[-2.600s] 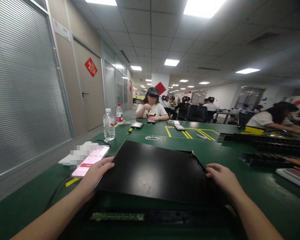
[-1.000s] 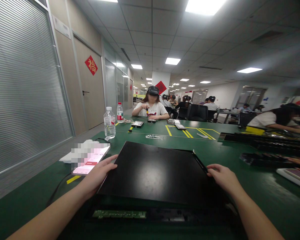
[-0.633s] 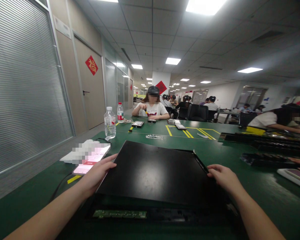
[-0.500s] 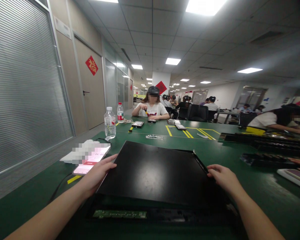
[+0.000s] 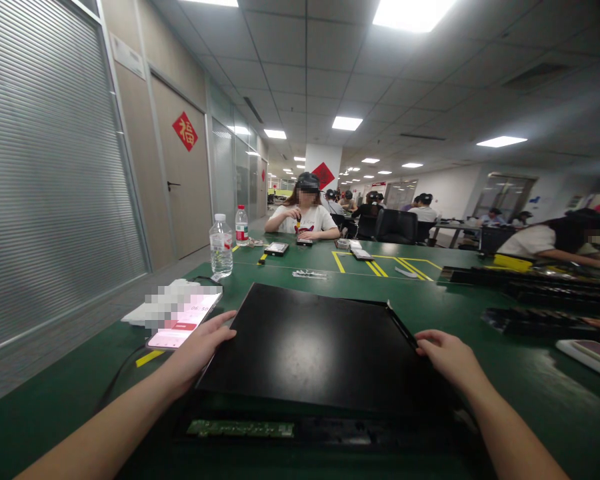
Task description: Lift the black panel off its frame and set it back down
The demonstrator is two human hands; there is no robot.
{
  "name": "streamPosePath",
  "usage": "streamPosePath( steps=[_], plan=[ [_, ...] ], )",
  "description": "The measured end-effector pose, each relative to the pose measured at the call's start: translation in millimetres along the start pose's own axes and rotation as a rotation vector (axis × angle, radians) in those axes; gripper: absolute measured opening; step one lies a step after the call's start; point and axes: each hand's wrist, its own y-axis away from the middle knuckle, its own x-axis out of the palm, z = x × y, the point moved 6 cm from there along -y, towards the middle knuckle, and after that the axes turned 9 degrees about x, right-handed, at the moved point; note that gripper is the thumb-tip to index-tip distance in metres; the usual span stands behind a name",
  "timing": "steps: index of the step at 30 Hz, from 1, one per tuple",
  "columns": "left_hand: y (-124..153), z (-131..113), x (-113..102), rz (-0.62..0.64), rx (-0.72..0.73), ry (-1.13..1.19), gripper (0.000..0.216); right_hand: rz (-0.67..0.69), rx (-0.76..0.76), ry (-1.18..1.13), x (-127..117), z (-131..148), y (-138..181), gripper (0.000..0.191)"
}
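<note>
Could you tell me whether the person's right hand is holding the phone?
No, the right hand holds the right edge of the black panel; the phone lies by the left hand.

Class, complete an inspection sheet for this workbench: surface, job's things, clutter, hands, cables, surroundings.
Surface: green table, yellow tape markings.
Job's things: black panel lying over a dark case; green circuit board shows at the near edge.
Clutter: phone, water bottle left; dark trays right.
Hands: left hand flat on the panel's left edge; right hand at its right edge, fingers curled, grip unclear.
Cables: black cable beside the left forearm.
Surroundings: office, person seated opposite, door left.
</note>
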Motion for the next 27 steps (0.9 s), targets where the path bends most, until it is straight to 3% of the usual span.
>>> streamPosePath(
  steps=[6,14,22,27],
  plan=[
    [-2.6,1.4,-1.8,0.036,0.037,-0.039,0.039,0.001,0.001,-0.007,-0.9,-0.6,-0.6,0.029],
    [-9.3,3.9,-9.8,-0.008,0.049,-0.064,0.041,0.017,0.022,-0.057,2.4,-6.0,-6.0,0.033],
    [-13.6,-2.4,-27.4,-0.063,0.163,-0.52,0.055,0.014,0.045,-0.11,3.4,-10.3,-9.2,0.032],
    [-15.9,-5.2,-27.5,-0.05,0.283,-0.724,0.044,0.038,0.06,-0.128,3.4,-7.7,-6.7,0.032]
  ],
)
